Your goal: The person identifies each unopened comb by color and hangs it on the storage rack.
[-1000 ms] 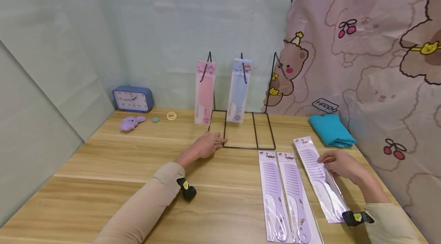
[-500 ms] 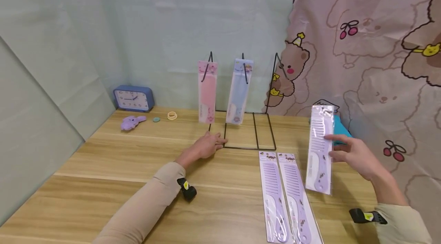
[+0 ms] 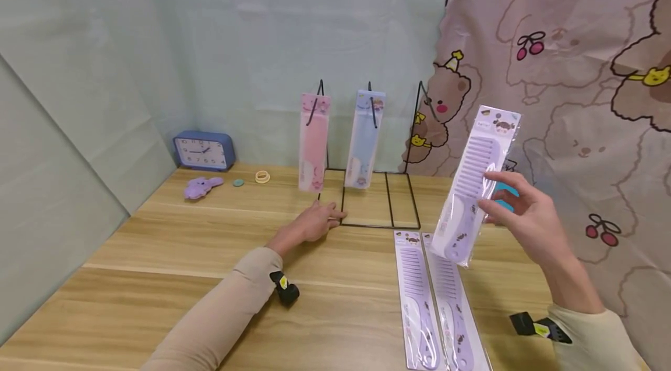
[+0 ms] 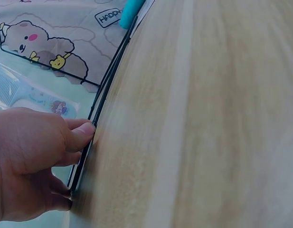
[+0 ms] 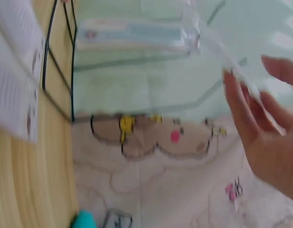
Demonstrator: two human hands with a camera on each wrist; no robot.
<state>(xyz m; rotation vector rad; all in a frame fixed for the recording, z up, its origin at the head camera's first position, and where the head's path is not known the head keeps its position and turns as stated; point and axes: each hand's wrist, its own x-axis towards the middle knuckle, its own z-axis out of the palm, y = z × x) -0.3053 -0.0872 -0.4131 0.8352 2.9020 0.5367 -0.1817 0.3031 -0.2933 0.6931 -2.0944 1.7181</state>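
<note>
In the head view I watch the right hand hold a purple comb pack in the air at the right of the wire rack, top leaning right, the grip pinching it by its long right edge. A one-edge hold on shiny film could, I think, let the pack twist or slip, and its lower end hangs over the right one of two purple packs on the table; I can't tell whether they touch, but dipping it might nudge them askew. The rack carries a pink pack and a blue pack; a knock on a wire arm would probably set both swinging. The left wrist view shows me the left hand, its grip spread, fingertips against the base wire; since it steadies one end only, I judge the far end could skid if pushed. In the right wrist view, blurred, the held pack is nearly edge-on between finger and thumb, so I'd worry about misjudging its hole, which I can't make out here.
</note>
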